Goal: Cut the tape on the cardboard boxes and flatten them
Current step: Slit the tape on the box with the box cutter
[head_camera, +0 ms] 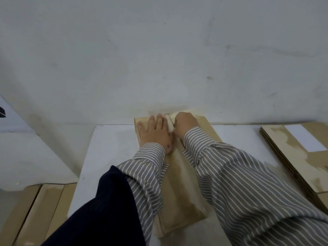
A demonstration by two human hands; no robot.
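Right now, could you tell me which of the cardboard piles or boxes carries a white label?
The flattened stack at the table's right edge; a white rectangle shows on top. The box under both hands and the boxes lower left show none.

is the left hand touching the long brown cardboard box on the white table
Touching. In the head view the left hand lies flat with spread fingers on top of the long brown cardboard box, no gap showing beneath it.

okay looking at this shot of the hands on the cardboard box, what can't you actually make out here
Head view only:
- Whatever the right hand holds at the box seam: its curled fingers hide it, so no cutter is visible.
- The tape along the seam: covered by both hands and striped sleeves.
- The flattened stack: cut off by the right edge.
- A dark object at the left edge: mostly out of frame.
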